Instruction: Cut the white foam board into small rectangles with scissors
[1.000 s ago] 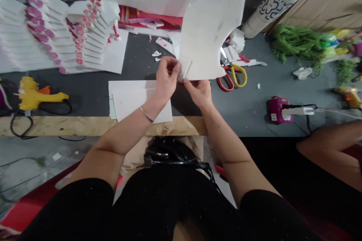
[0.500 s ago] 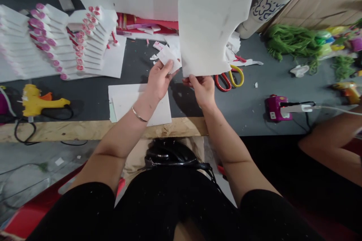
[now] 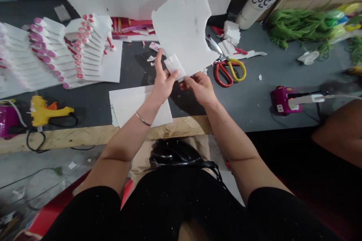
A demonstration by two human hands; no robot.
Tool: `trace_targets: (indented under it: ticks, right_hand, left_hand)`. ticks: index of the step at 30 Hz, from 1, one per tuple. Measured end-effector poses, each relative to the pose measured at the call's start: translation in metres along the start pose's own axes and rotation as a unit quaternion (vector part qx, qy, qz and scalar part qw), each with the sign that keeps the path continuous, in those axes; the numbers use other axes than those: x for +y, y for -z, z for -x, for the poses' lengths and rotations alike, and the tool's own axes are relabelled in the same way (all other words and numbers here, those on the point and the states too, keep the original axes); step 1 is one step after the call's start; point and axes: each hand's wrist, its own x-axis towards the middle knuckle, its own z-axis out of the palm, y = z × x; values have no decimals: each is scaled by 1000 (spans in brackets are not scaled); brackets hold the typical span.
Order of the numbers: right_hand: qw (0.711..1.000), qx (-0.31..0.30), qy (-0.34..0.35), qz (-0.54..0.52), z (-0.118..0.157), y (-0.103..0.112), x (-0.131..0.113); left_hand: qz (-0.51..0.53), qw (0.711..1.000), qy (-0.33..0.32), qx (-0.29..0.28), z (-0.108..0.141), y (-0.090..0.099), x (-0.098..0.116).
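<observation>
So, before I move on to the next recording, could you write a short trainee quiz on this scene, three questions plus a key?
1. Multiple choice. The left hand has its thumb on:
A) the green yarn
B) the small white piece
C) the bottle

2. True or false: the scissors lie on the table, to the right of the right hand.

3. Fill in the gap: the bracelet is on the ____ wrist.

Key: 1. B. 2. True. 3. left.
</observation>
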Motion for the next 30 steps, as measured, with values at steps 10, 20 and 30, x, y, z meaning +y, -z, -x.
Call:
trace_targets:
  ticks: [10, 20, 30]
  right_hand:
    - [999, -36, -18, 8, 1, -3, -3]
    - [998, -41, 34, -26, 4, -12, -11]
    - [996, -3, 55, 63, 9, -13, -12]
  left_hand:
    - [67, 993, 87, -38, 7, -1, 10]
    - [142, 976, 146, -71, 5, -1, 29]
    - [114, 989, 91, -33, 0, 3, 30]
